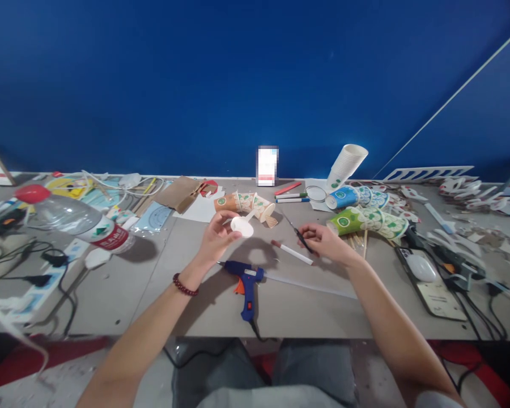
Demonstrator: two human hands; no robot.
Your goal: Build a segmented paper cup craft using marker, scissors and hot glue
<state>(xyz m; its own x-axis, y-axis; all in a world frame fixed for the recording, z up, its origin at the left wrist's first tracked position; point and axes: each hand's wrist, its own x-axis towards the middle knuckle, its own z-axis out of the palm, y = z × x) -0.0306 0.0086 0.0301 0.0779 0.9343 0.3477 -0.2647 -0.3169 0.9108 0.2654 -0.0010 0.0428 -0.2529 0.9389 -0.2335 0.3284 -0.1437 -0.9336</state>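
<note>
My left hand (221, 232) pinches a small white piece (243, 226) with a rounded hollow and a narrow strip sticking up from it. In my right hand (323, 241) is a slim dark pointed tool (302, 239), its thin tip toward the upper left; its exact kind is not clear. Below the hands lies a white marker (295, 253) with brownish ends. A blue glue gun (247, 277) rests on its side near my left forearm, nozzle to the left. Behind the left hand lie orange-patterned paper cups (246, 202) joined in a bent row.
On the right lie blue paper cups (357, 197), green paper cups (365, 221), a leaning white cup stack (348, 163) and a phone with a mouse (423, 267) on it. A water bottle (80, 218) tilts above a power strip (53, 283) on the left. Cables cross both sides.
</note>
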